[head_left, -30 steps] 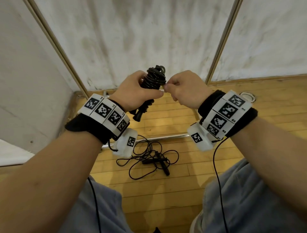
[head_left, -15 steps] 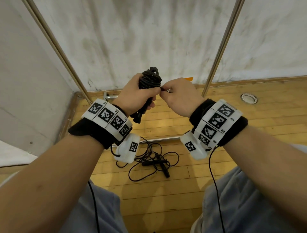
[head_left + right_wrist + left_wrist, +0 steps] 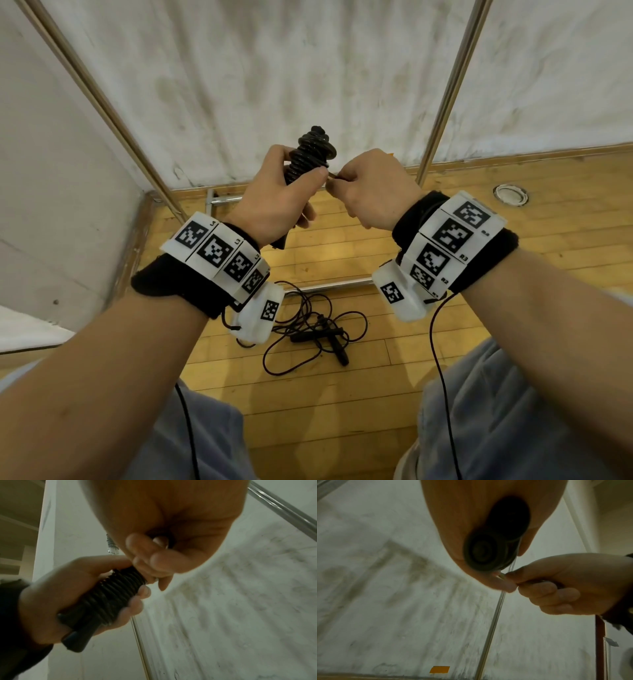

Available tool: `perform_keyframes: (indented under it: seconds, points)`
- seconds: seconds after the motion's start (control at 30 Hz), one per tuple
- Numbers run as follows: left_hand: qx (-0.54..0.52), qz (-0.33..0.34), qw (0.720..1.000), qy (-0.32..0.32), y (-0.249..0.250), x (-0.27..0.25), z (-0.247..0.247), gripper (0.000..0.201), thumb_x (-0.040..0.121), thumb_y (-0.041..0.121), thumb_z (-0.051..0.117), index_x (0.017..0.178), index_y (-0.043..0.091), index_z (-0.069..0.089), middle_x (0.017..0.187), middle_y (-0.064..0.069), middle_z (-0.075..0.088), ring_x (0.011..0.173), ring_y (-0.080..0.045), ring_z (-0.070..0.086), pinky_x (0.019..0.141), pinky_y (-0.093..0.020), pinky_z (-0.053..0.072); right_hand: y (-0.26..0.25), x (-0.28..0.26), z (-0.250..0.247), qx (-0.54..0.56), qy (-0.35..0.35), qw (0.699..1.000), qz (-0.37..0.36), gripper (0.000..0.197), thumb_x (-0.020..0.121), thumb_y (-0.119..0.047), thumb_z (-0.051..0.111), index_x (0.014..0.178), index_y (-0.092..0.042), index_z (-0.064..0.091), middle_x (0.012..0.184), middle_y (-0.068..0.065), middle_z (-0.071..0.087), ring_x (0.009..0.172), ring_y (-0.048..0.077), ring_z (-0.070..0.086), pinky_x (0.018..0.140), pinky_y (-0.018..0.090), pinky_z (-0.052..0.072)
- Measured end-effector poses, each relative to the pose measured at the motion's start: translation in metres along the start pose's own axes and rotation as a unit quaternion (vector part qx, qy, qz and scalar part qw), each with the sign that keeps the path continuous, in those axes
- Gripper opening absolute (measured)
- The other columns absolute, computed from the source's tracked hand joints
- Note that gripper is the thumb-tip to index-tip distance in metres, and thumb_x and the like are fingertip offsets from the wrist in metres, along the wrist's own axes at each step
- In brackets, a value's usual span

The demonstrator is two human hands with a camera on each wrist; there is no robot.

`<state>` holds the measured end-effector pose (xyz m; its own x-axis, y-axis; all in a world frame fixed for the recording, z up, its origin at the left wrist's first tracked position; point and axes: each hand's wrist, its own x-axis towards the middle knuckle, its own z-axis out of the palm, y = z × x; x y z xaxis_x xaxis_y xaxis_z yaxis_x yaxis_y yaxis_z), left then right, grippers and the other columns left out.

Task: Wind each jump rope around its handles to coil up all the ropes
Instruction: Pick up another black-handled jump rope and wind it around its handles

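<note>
My left hand grips a black jump rope bundle, its cord wound in tight coils round the two handles, held upright in front of me. The handle ends show below my palm in the left wrist view. My right hand pinches the cord's end right beside the coils. A second black jump rope lies loose and tangled on the wooden floor between my forearms, handles crossed.
A stained white wall stands close ahead, with two slanted metal poles against it and a metal bar on the floor. A round floor fitting sits at the right. My knees in grey trousers frame the floor.
Both hands have shifted slightly left and lower in view with the bundle. The loose loops at the bundle's top have been pulled tighter into neat coils.
</note>
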<state>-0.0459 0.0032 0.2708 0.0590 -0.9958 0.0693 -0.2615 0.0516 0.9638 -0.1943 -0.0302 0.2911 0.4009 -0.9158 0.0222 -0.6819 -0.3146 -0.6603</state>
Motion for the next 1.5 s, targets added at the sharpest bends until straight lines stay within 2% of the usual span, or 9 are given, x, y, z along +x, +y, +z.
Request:
perform_keyframes:
  seconds: [0.23,0.43,0.57,0.7,0.87,1.0,1.1,1.23,1.5]
  points:
    - [-0.005,-0.009,1.000,-0.008,0.004,0.000,0.002,0.033,0.094,0.021,0.053,0.123,0.022,0.039,0.069,0.000,0.050,0.050,-0.011,0.049,0.048,-0.027,0.043,-0.004,-0.005,0.007,0.021,-0.031,0.999,-0.016,0.013,0.091,-0.010,0.047,0.087,-0.010,0.060,0.080,0.006,0.064,0.052,0.011,0.051,0.048,0.020,0.040]
    - [-0.039,-0.054,0.996,-0.056,0.009,-0.003,0.002,0.038,0.099,0.016,0.044,0.135,0.019,0.032,0.083,-0.004,0.049,0.065,-0.017,0.051,0.059,-0.032,0.050,0.001,-0.004,0.008,0.038,0.010,0.999,-0.010,0.019,0.092,-0.007,0.047,0.081,-0.018,0.057,0.078,0.004,0.062,0.060,0.010,0.051,0.044,0.010,0.035]
    - [-0.023,-0.028,0.998,-0.055,0.009,-0.007,-0.002,0.041,0.094,0.016,0.058,0.129,0.017,0.037,0.101,-0.007,0.052,0.078,-0.019,0.062,0.075,-0.045,0.057,0.001,-0.004,0.008,0.063,0.016,0.998,-0.002,0.020,0.091,-0.006,0.049,0.079,-0.019,0.061,0.074,0.003,0.062,0.056,0.009,0.049,0.045,0.013,0.035]
    - [0.001,-0.006,0.999,-0.051,0.013,-0.010,-0.001,0.047,0.081,0.027,0.069,0.122,0.011,0.051,0.099,0.000,0.062,0.087,-0.022,0.062,0.085,-0.051,0.054,-0.003,-0.002,0.008,0.070,0.028,0.997,0.001,0.019,0.085,-0.003,0.051,0.074,-0.015,0.060,0.065,0.000,0.060,0.047,0.006,0.049,0.040,0.010,0.034]
    - [-0.058,-0.032,0.998,-0.001,0.010,-0.007,-0.005,0.041,0.081,0.013,0.074,0.112,0.006,0.048,0.088,-0.004,0.058,0.064,-0.016,0.062,0.072,-0.048,0.059,-0.002,-0.002,0.007,0.096,0.044,0.994,0.015,0.011,0.083,-0.017,0.061,0.071,-0.016,0.061,0.050,-0.002,0.057,0.031,-0.002,0.046,0.035,0.010,0.034]
    - [-0.085,-0.040,0.995,0.016,0.007,-0.005,-0.007,0.043,0.081,0.009,0.073,0.109,0.008,0.041,0.079,-0.004,0.059,0.054,-0.014,0.061,0.055,-0.031,0.055,-0.004,-0.005,0.009,0.071,0.043,0.996,-0.041,0.009,0.085,-0.024,0.063,0.085,-0.015,0.064,0.062,-0.008,0.055,0.056,0.006,0.054,0.049,0.015,0.038]
    - [-0.081,-0.039,0.996,0.017,0.006,-0.002,-0.007,0.038,0.083,0.012,0.072,0.112,0.006,0.047,0.080,-0.003,0.063,0.055,-0.015,0.063,0.050,-0.029,0.051,-0.004,-0.007,0.010,0.060,0.046,0.995,-0.065,0.015,0.091,-0.020,0.055,0.093,-0.011,0.067,0.065,-0.005,0.057,0.055,0.010,0.054,0.054,0.024,0.045]
    - [-0.043,0.002,0.999,0.028,0.006,-0.002,-0.008,0.014,0.086,0.017,0.069,0.095,0.010,0.061,0.070,0.005,0.066,0.052,-0.014,0.062,0.048,-0.026,0.048,-0.003,-0.011,0.013,0.073,0.050,0.993,-0.082,0.020,0.096,-0.015,0.045,0.092,-0.017,0.065,0.069,-0.003,0.063,0.056,0.009,0.064,0.060,0.024,0.054]
    - [0.047,0.017,0.999,0.020,0.001,-0.003,-0.002,0.034,0.093,0.030,0.060,0.116,0.013,0.041,0.088,0.004,0.060,0.059,-0.007,0.060,0.056,-0.027,0.050,0.000,-0.012,0.020,0.080,0.086,0.989,-0.092,0.024,0.096,-0.010,0.043,0.090,-0.012,0.066,0.069,0.000,0.062,0.061,0.014,0.065,0.068,0.036,0.056]
